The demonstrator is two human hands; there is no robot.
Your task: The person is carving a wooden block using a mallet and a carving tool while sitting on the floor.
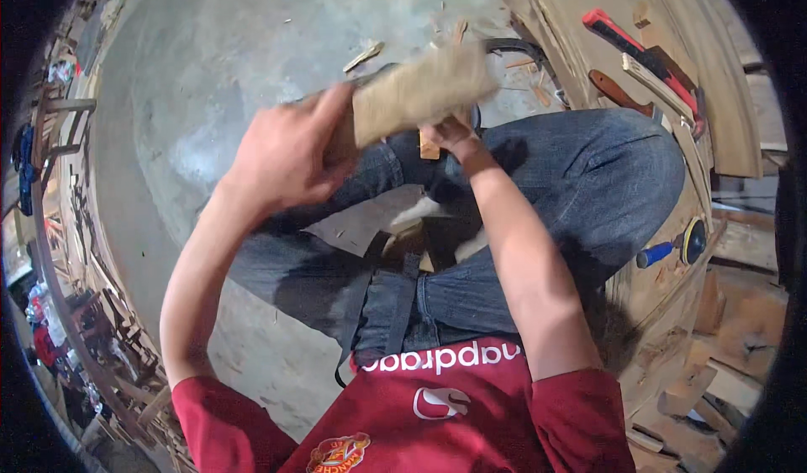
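Over my crossed legs, a pale wooden block (424,90) is tilted up to the right and smeared by motion. My left hand (282,153) is closed on its left end, the thumb side toward the block. Just beneath the block's right part is my right hand (454,132), with its fingers bent and partly hidden behind the wood. A small orange-yellow wooden piece (429,147) shows beside those fingers; whether they grip it is not clear. Another light wooden piece (409,248) lies between my legs.
On a wide board (664,19) at the right lie a red-and-black handled tool (643,57) and a wooden-handled tool (618,93). A blue-handled tool with a round head (672,244) rests by my right knee. Wood scraps dot the grey floor (202,69); more offcuts line the left edge.
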